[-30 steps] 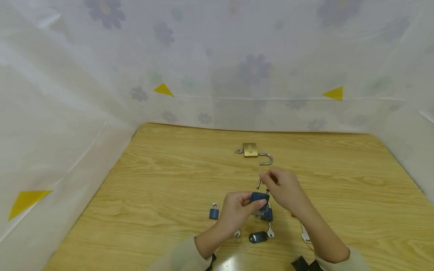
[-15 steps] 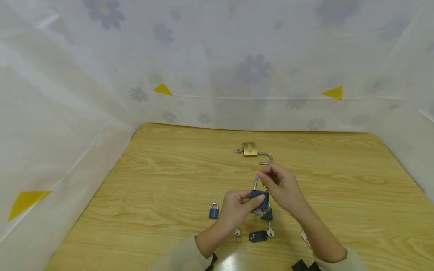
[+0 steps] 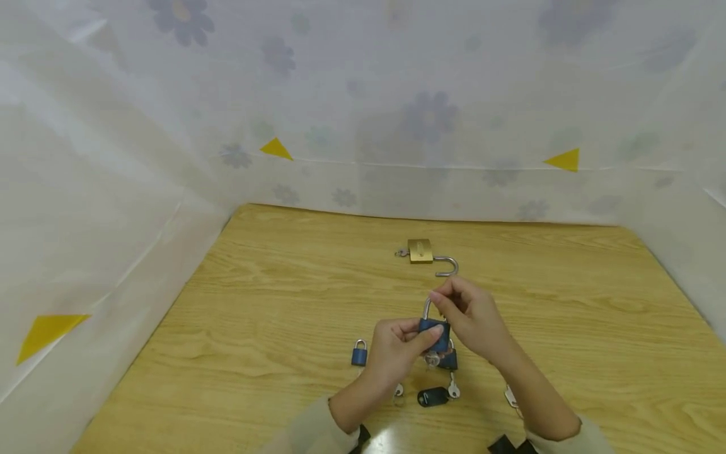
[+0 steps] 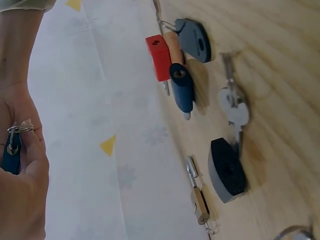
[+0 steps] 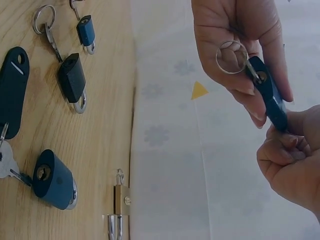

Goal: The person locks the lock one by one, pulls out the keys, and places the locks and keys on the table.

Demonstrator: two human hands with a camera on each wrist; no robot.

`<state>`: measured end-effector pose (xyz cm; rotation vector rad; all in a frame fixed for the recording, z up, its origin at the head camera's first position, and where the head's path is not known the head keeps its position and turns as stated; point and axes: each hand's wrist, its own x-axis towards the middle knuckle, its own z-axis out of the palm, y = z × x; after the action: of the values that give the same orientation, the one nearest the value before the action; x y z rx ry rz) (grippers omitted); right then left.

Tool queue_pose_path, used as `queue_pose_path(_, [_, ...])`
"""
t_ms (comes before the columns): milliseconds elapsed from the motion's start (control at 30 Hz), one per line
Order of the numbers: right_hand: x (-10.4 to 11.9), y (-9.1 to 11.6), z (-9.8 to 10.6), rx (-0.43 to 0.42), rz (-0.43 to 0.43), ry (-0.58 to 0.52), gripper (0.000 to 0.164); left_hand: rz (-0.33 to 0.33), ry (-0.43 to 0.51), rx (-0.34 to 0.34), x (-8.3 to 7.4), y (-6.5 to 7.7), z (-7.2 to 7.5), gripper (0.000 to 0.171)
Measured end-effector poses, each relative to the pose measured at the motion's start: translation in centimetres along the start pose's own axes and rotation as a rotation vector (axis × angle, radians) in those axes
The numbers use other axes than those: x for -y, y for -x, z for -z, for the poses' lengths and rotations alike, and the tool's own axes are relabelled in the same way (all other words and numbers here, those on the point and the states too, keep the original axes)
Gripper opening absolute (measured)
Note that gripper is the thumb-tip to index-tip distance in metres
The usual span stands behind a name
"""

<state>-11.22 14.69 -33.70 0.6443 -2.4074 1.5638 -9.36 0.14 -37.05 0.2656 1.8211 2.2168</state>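
A blue padlock is held above the table between both hands. My left hand grips its body, thumb across the front. With thumb and fingers, my right hand pinches the top of the steel shackle, partly hiding it. The shackle stands upright over the body; whether it is latched I cannot tell. A key sits in the bottom of this padlock, and its ring hangs loose in the right wrist view. Behind the hands lies a second blue padlock.
Farther back, a brass padlock lies with its shackle open. A small blue padlock is left of the hands. Nearer are a black key tag and a key. The left wrist view shows a red padlock and a black padlock.
The shackle's free end hung off the body's left side a second ago; it has since turned and come down over the body. During the last half second the hands have hardly moved.
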Motion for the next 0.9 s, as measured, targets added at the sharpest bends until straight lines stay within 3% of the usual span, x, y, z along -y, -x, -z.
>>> queue_pose_path(200, [0.1, -0.35, 0.01, 0.059, 0.005, -0.007, 0.012, -0.032, -0.002, 0.009, -0.63, -0.3, 0.25, 0.024])
queue_pose_path(400, [0.1, -0.4, -0.21, 0.091, -0.043, -0.014, 0.013, 0.009, 0.012, 0.027, -0.91, -0.5, 0.54, 0.023])
queue_pose_path(667, [0.44, -0.45, -0.08, 0.081, -0.097, -0.001, 0.01, -0.011, -0.007, 0.047, -0.82, -0.4, 0.66, 0.024])
queue_pose_path(900, [0.68, -0.26, -0.1, 0.023, -0.118, 0.027, 0.007, -0.037, -0.029, 0.069, -0.68, -0.22, 0.61, 0.024])
